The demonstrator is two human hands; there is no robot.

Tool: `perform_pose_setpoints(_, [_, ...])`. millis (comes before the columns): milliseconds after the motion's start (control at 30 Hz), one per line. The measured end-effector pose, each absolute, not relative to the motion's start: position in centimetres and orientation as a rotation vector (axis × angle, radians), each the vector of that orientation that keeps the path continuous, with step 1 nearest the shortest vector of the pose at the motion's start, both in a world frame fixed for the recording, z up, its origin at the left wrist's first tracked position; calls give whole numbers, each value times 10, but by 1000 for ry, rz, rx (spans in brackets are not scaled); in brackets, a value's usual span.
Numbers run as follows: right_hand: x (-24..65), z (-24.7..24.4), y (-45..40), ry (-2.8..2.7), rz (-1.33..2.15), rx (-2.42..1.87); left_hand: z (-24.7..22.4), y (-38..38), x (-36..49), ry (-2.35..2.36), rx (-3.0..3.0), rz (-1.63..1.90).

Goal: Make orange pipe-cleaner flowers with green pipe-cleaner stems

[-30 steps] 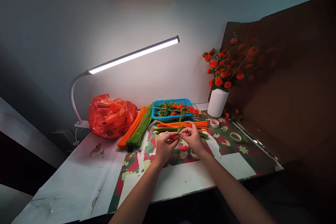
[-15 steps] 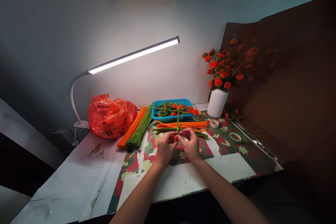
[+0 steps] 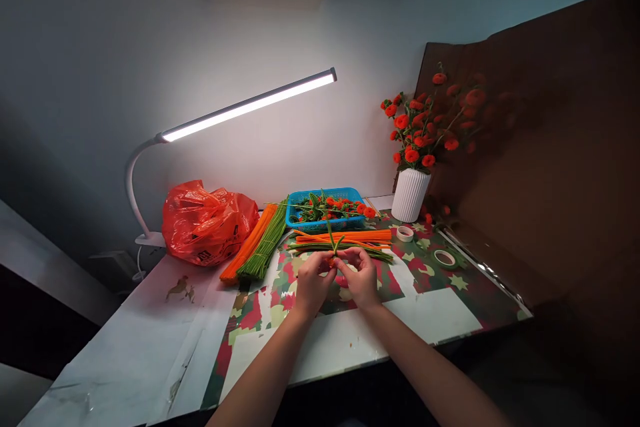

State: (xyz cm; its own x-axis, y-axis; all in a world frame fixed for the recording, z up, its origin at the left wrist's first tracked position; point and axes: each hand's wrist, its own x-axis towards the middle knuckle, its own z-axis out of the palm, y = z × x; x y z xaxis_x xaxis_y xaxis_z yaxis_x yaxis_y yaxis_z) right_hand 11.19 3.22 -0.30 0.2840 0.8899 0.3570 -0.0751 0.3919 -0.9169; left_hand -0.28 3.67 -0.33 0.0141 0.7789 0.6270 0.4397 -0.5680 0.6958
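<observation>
Over the middle of the table, my left hand (image 3: 314, 280) and my right hand (image 3: 361, 277) meet with fingertips pinched together on a small pipe-cleaner flower (image 3: 333, 263). Its orange head is mostly hidden by the fingers, and green stem ends stick up and fork above them. Just beyond the hands lie loose orange pipe cleaners (image 3: 370, 237) and green pipe cleaners (image 3: 373, 252). Behind these stands a blue basket (image 3: 325, 224) with several finished orange-red flowers on green stems.
On the left sit a red plastic bag (image 3: 205, 223), an orange bundle (image 3: 247, 248) and a green bundle (image 3: 263, 243) of pipe cleaners. A lit lamp (image 3: 250, 105) reaches over the table. At right are a white vase (image 3: 411, 195) of flowers and two tape rolls (image 3: 405, 233).
The view has shifted slightly, moving the surroundings a little left. Both hands keep their pinch on the flower, whose green stem now leans more to the left.
</observation>
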Motion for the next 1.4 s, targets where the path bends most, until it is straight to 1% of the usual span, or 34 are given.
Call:
perform_pose_setpoints(167, [117,-2,28,-1260,572,-1015,-4,36,-2,1236,1965,1561])
perform_pose_setpoints(300, [121,-3,26,-1383,404,-1042,1,35,-3,1166,1796,1491])
perform_pose_setpoints(500, [126,-3,26,-1508,238,-1029,5,43,-6,900,1203,1252])
perform_pose_setpoints(567, [127,-3,26,-1564,195,-1006,4,47,-6,895,1028,1230])
perform_pose_setpoints(667, [127,-4,25,-1627,152,-970,3,49,-6,967,922,1211])
perform_pose_setpoints(767, [127,-4,26,-1655,146,-945,6,47,-6,1025,909,1225])
perform_pose_setpoints(967, [126,-5,28,-1655,174,-903,8,44,-6,944,926,1233])
perform_pose_setpoints(1200, [126,-6,29,-1612,208,-923,8,44,-7,972,988,1269])
perform_pose_setpoints(1400, [130,-9,35,-1702,120,-885,4,46,-10,1029,1131,1307])
